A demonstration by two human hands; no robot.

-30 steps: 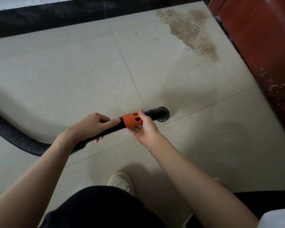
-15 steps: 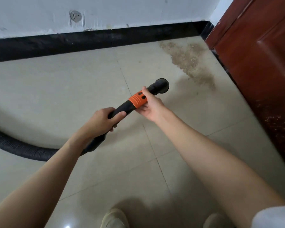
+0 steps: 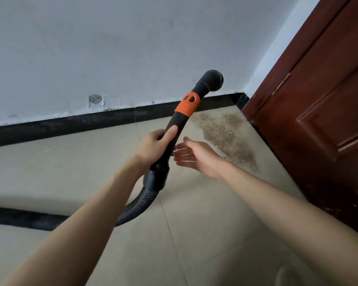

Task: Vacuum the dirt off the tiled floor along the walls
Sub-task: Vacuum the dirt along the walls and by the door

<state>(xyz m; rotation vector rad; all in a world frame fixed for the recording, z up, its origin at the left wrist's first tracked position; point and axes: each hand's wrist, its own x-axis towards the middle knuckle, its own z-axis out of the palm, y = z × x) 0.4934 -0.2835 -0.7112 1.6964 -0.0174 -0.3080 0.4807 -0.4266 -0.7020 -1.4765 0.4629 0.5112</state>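
Two hands in view: only one is found on the tool.
Left hand (image 3: 153,146): clenched round the black vacuum wand (image 3: 175,131) below its orange collar (image 3: 187,106), thumb laid along the tube.
Right hand (image 3: 194,155): released, palm up and fingers loosely spread, just beside the wand and apart from it; half a second ago it was seen cupping the tube at the orange collar.
Wand attitude: raised and tilted upward, the round nozzle (image 3: 213,80) now seen against the white wall (image 3: 91,48), well above the floor; a second ago it was recorded low, near the tiles.
Hose: the ribbed hose (image 3: 136,205) is seen curving down from the wand and trailing off left across the floor.
Dirt: a brown patch of dirt (image 3: 225,137) is noted on the tiled floor (image 3: 70,172) in the corner, between the black skirting (image 3: 81,120) and the red-brown door (image 3: 318,120); it appears undisturbed.
Further debris: pale specks are noted on the lower door face.
Assessment: the grip is judged to be mid-adjustment. No suction contact is made; the nozzle is expected to need lowering onto the patch.
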